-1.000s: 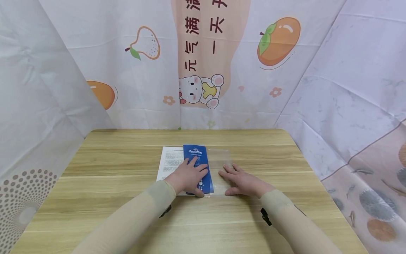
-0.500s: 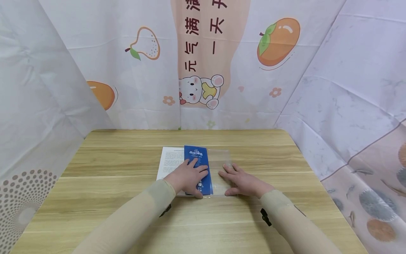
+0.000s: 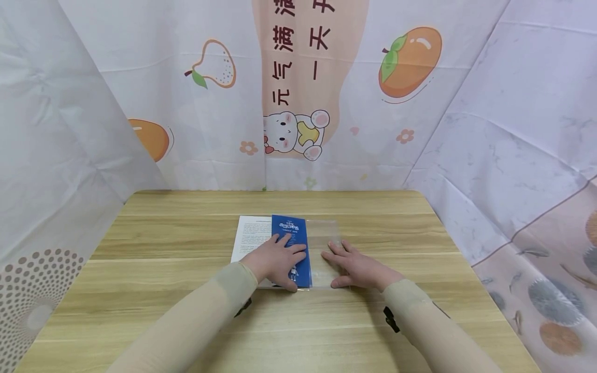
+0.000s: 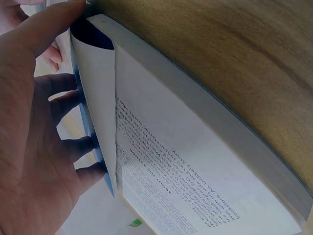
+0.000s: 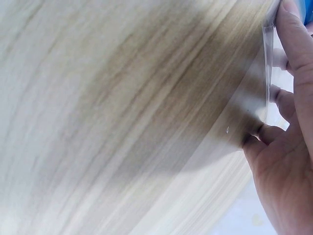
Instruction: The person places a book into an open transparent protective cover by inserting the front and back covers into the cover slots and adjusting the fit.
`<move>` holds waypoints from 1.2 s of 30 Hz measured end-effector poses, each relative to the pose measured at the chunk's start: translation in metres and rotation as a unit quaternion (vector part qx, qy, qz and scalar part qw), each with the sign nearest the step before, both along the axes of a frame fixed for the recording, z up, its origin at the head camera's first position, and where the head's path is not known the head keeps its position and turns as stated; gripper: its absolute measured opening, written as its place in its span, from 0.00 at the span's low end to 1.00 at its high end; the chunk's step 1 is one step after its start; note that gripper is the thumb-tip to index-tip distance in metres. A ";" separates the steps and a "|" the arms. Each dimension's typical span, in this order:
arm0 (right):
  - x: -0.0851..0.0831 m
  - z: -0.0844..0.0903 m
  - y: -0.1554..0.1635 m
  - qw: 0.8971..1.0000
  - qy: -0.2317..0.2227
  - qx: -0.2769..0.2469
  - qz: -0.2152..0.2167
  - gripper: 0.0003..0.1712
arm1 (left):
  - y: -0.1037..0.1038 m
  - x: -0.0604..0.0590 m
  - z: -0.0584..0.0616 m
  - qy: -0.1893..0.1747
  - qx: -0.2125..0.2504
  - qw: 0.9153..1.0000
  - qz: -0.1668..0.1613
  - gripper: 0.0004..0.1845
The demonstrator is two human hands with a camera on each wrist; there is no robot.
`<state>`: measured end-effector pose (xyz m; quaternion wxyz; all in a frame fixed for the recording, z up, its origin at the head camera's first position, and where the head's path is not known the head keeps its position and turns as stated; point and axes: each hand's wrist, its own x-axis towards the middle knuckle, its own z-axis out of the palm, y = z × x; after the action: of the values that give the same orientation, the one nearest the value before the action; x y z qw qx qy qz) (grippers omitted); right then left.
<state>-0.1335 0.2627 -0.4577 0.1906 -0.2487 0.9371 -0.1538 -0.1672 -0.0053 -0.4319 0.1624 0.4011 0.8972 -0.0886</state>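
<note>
A book (image 3: 252, 235) lies on the table with a page of printed text facing up. Its blue cover flap (image 3: 297, 243), with white lettering, is folded over the right part of that page. My left hand (image 3: 275, 262) rests on the flap, fingers spread; in the left wrist view the flap (image 4: 95, 73) bulges in a loop at the near end, thumb close to it. Clear plastic film (image 3: 322, 232) extends from the book's right side. On this film my right hand (image 3: 358, 265) lies with fingers spread, and the film's edge (image 5: 267, 63) shows in the right wrist view.
The wooden table (image 3: 177, 228) carries the book near its middle. A printed fabric curtain (image 3: 345, 103) hangs behind the table and along both sides. Black straps (image 3: 391, 318) show under the wrists.
The blue flap has slid slightly toward me and to the right under my left hand, and sits straighter. My left thumb has shifted a little; my right hand stays put.
</note>
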 end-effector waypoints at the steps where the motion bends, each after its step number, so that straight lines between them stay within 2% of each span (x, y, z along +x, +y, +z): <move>1: 0.000 0.000 0.000 1.000 0.000 0.001 0.000 0.48 | 0.000 0.000 0.000 -0.001 0.001 1.000 0.000 0.49; 19: 0.000 -0.002 0.001 1.000 0.005 0.000 0.007 0.48 | -0.004 -0.002 0.003 -0.033 0.007 0.999 -0.003 0.46; 36: 0.001 -0.001 0.002 1.000 0.009 -0.002 0.009 0.47 | -0.004 -0.004 0.004 -0.044 0.012 0.999 -0.003 0.45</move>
<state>-0.1329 0.2644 -0.4589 0.1833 -0.2588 0.9362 -0.1515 -0.1709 -0.0094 -0.4284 0.1964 0.4092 0.8890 -0.0604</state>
